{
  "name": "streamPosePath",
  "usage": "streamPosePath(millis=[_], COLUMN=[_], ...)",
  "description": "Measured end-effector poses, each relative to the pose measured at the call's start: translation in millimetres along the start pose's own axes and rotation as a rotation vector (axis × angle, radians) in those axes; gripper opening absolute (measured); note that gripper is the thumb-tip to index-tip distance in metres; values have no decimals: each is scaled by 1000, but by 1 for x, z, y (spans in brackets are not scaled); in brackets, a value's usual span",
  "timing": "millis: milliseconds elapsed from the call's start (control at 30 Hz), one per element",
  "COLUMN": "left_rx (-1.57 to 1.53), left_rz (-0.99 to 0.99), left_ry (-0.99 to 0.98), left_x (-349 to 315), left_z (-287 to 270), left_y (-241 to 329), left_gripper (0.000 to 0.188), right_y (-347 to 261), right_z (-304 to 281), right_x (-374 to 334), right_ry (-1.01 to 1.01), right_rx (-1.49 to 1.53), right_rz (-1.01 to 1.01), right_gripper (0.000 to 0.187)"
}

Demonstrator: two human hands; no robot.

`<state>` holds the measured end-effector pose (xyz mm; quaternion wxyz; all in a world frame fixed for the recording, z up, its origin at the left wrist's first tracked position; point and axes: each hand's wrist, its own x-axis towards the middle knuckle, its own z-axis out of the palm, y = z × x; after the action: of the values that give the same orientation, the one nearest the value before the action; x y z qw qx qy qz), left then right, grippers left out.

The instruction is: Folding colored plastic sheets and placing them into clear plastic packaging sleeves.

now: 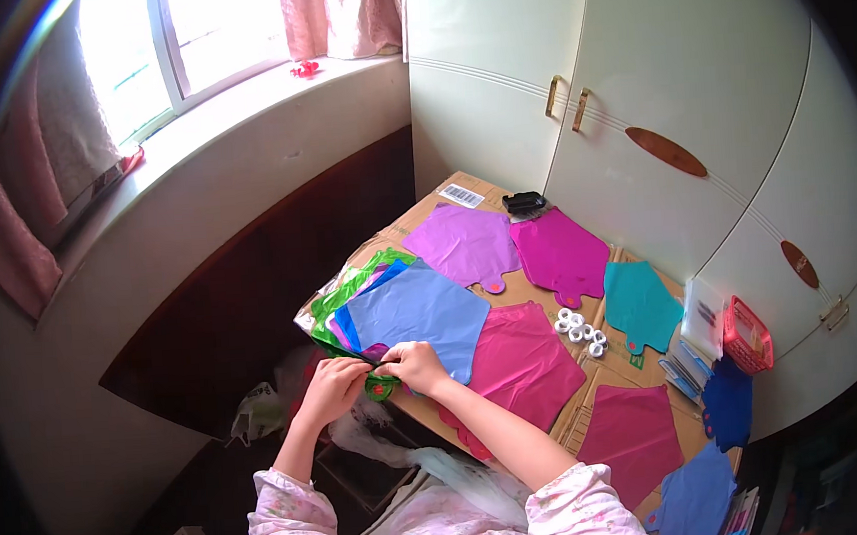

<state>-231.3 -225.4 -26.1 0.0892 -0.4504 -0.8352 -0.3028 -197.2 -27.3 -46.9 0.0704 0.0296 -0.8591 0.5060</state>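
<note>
Both hands meet at the near left edge of a cardboard-covered table. My left hand (336, 386) has its fingers pinched together, and my right hand (413, 366) pinches close beside it. Between and just below them shows a shiny green flat piece (381, 385) with a red spot on its rounded tab. Its upper part is hidden by the fingers. Beyond the hands lies a pile of thin flat pieces, green foil (337, 291) at its left and a light blue piece (421, 312) on top. A crimson piece (522, 360) lies under my right forearm.
Purple (463, 243), magenta (563, 254) and teal (642, 303) pieces lie spread on the cardboard (533, 290). Several small white rolls (580, 333) sit mid-table. A red basket (748, 336) stands at the right, by white cabinets (673, 86). A black object (524, 203) lies at the back.
</note>
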Motion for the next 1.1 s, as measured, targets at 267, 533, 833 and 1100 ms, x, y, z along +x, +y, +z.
streamPosePath(millis=[267,533,833,1100], left_rx=[314,379,440,-787], left_rz=[-247,-283,-235,-38], left_ry=[-116,-166,-68,-160], left_x=[16,30,34,60], left_z=[3,7,16,79], left_y=[-15,-22,-7,168], left_gripper=[48,57,56,64], right_y=[-20,-43,-84,-172], right_z=[-48,-193,-341,-301], right_x=[9,-10,-156,-279], right_ry=[50,445,913,860], right_rx=[327,723,441,-1204], right_rz=[82,-10,-204,-310], right_gripper=[18,11,12,19])
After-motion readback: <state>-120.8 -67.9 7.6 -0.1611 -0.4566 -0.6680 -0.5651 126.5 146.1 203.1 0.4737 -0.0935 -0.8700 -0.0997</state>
